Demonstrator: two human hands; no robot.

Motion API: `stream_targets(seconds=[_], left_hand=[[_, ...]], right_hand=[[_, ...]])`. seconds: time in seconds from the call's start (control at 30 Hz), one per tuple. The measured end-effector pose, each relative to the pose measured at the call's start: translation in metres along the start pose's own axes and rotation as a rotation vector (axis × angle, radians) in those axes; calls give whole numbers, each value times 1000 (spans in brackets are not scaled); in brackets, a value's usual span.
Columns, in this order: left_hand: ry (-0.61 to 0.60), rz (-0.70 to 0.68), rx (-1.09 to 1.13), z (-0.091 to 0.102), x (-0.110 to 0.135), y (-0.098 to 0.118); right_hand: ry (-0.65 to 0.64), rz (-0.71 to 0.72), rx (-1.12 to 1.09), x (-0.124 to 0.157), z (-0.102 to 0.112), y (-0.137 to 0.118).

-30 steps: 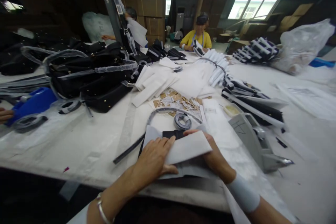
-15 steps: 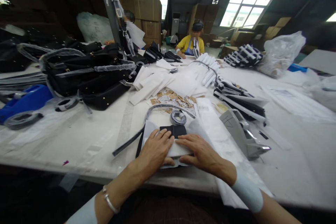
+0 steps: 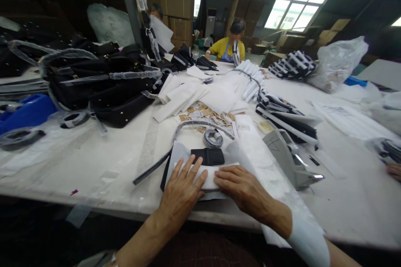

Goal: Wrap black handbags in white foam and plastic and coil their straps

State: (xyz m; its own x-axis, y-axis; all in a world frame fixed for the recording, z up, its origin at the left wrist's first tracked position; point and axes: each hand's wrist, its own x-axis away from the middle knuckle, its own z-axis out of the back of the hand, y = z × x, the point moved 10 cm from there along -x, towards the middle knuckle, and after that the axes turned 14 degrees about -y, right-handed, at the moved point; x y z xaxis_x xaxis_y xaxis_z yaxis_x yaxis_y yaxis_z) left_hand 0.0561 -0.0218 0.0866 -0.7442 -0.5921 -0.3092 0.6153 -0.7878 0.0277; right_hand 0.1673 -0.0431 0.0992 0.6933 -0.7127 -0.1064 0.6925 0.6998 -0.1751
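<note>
My left hand [image 3: 181, 187] lies palm down with fingers spread over a folded white padding sheet [image 3: 209, 177]. On the right side of that padding, my right hand [image 3: 242, 185] presses with its fingers stretched out and close together. Under the padding is a thin white paper sheet [image 3: 182, 150], with a black bag panel [image 3: 164, 177] showing at its left edge. Just beyond my fingertips sits a small black leather-like piece [image 3: 208, 156]. A coiled wrapped strap [image 3: 213, 138] rests behind it, and a long wrapped handle [image 3: 175, 133] curves around the left.
Black bags [image 3: 109, 87] are heaped at left near a blue object [image 3: 28, 110]. Paper tags [image 3: 205, 112] and white paper sheets [image 3: 188, 96] lie ahead. A grey tape dispenser [image 3: 286, 160] stands at right. Another person's hand [image 3: 394, 170] shows at the right edge; a co-worker [image 3: 227, 50] is across the table.
My left hand has shifted left and spread its fingers. My right hand has drawn slightly right and nearer, uncovering more padding. Another person's hand has appeared at the right edge.
</note>
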Motion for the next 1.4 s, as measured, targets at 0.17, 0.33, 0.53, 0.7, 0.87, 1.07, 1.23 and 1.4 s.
stream_targets(seconds=[0.17,0.33,0.53,0.7,0.87,1.07,1.23,1.4], left_hand=[[114,-142,-2,14,12,15],[195,-239,26,24,22,20],[158,-255,46,18,22,26],[65,-219,50,12,12,28],[-49,-176,183,1,7,17],[-233,-81,265,-14,1,16],[-236,-17,155,-28,-7,27],[46,-107,34,-21,11,30]], right_hand=[[149,35,58,5,7,-13],[118,19,96,2,7,-19],[92,-9,135,9,-3,-24],[53,-59,86,12,-10,-20],[-54,-152,4,7,-21,-6],[-189,-183,2,6,-44,-1],[-49,-161,45,9,-44,-4],[-11,-108,42,7,-36,-5]])
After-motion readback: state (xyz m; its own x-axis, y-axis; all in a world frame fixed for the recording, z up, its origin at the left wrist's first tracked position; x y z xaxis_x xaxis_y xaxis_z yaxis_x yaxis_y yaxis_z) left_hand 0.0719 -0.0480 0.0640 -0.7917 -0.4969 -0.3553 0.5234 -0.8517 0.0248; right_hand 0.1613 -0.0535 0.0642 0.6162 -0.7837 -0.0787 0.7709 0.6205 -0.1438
